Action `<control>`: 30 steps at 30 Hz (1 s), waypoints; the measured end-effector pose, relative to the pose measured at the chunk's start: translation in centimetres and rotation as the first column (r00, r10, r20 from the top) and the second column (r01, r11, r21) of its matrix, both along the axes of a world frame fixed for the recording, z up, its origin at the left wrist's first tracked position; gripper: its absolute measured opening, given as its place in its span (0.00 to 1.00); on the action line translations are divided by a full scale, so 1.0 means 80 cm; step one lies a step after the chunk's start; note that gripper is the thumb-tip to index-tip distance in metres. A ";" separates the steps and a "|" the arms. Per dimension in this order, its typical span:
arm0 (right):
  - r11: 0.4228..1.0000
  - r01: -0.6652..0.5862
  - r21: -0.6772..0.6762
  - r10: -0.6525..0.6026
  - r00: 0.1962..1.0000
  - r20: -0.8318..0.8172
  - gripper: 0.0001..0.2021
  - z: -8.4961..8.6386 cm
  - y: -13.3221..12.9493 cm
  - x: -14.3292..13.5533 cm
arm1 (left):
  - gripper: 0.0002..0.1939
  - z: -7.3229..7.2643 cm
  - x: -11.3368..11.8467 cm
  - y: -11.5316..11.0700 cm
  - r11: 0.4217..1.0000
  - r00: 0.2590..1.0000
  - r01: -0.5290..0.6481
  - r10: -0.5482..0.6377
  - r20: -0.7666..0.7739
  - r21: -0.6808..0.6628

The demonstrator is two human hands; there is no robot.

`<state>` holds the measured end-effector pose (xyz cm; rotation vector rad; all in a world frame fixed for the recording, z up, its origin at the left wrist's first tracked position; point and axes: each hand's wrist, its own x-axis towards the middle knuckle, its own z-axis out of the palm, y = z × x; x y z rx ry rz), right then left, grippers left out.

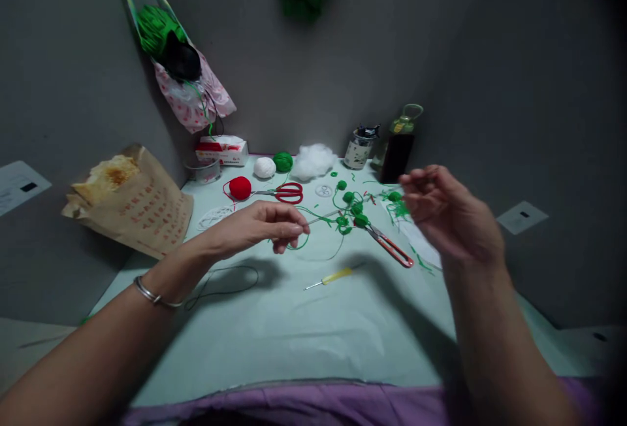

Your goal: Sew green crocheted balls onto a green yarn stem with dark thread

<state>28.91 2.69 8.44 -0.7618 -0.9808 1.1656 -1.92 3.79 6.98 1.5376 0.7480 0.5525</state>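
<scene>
My left hand [274, 225] is closed in a pinch above the table. A thin grey strand, perhaps a needle or wire [323, 218], runs from its fingertips toward several small green yarn balls [361, 220]; whether it touches them I cannot tell. My right hand [450, 217] is raised over the right side, fingers curled together; what they hold, if anything, does not show. Between the hands lies a crochet hook with a yellow handle [337, 276]. Orange-handled scissors [392, 248] rest against the green pieces, and loose green yarn [301, 244] curls near my left fingers.
Red-handled scissors [289, 193] lie behind my left hand, beside red yarn [240, 188], white yarn [264, 167] and green yarn [283, 161]. White stuffing [313, 162], a pen holder [358, 151] and a bottle [398, 148] line the back. A paper food bag [151, 213] stands left.
</scene>
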 end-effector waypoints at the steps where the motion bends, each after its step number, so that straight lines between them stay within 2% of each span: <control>1: 0.999 0.026 -0.032 -0.029 0.994 -0.101 0.04 -0.001 0.006 0.018 | 0.11 -0.006 -0.010 0.002 1.000 1.000 0.001 -0.001 -0.027 0.001; 5: 0.995 0.056 -0.082 -0.077 0.956 -0.283 0.07 -0.016 0.022 0.080 | 0.11 -0.021 -0.046 -0.003 0.998 0.991 -0.056 0.060 -0.117 0.032; 7: 0.985 0.079 -0.155 -0.133 0.916 -0.379 0.09 -0.026 0.025 0.100 | 0.12 -0.023 -0.060 -0.012 0.999 0.978 -0.019 0.028 -0.206 0.047; 9: 0.965 0.068 -0.254 -0.192 0.841 -0.505 0.11 -0.034 0.027 0.113 | 0.14 -0.024 -0.072 -0.021 0.994 0.946 0.022 0.013 -0.325 0.105; 10: 0.961 0.043 -0.275 -0.199 0.796 -0.572 0.12 -0.037 0.028 0.117 | 0.16 -0.026 -0.078 -0.025 0.987 0.924 0.011 0.051 -0.380 0.158; 12: 0.956 0.021 -0.292 -0.214 0.733 -0.646 0.12 -0.040 0.030 0.122 | 0.21 -0.033 -0.090 -0.027 0.950 0.875 -0.093 0.221 -0.430 0.299; 13: 0.953 0.037 -0.302 -0.232 0.731 -0.642 0.12 -0.041 0.031 0.123 | 0.20 -0.039 -0.096 -0.025 0.920 0.852 -0.143 0.302 -0.428 0.365; 15: 0.940 0.109 -0.323 -0.283 0.780 -0.558 0.12 -0.042 0.033 0.123 | 0.17 -0.050 -0.105 -0.020 0.853 0.819 -0.204 0.418 -0.394 0.481; 17: 0.930 0.165 -0.329 -0.302 0.854 -0.424 0.14 -0.043 0.034 0.121 | 0.14 -0.060 -0.106 -0.015 0.820 0.817 -0.212 0.447 -0.365 0.531; 20: 0.941 0.167 -0.294 -0.252 0.926 -0.282 0.14 -0.046 0.033 0.115 | 0.12 -0.070 -0.085 -0.017 0.835 0.849 -0.143 0.379 -0.367 0.531; 23: 0.954 0.151 -0.258 -0.205 0.959 -0.194 0.16 -0.049 0.034 0.108 | 0.09 -0.079 -0.043 -0.029 0.853 0.870 -0.004 0.261 -0.418 0.523; 25: 0.961 0.137 -0.240 -0.180 0.969 -0.167 0.15 -0.050 0.034 0.105 | 0.08 -0.088 -0.015 -0.037 0.834 0.871 0.090 0.200 -0.450 0.545; 27: 0.964 0.129 -0.234 -0.168 0.973 -0.159 0.14 -0.051 0.034 0.104 | 0.07 -0.097 0.008 -0.041 0.804 0.854 0.150 0.188 -0.484 0.576; 30: 0.966 0.126 -0.226 -0.164 0.974 -0.156 0.13 -0.051 0.034 0.103 | 0.05 -0.106 0.030 -0.040 0.764 0.818 0.170 0.242 -0.521 0.622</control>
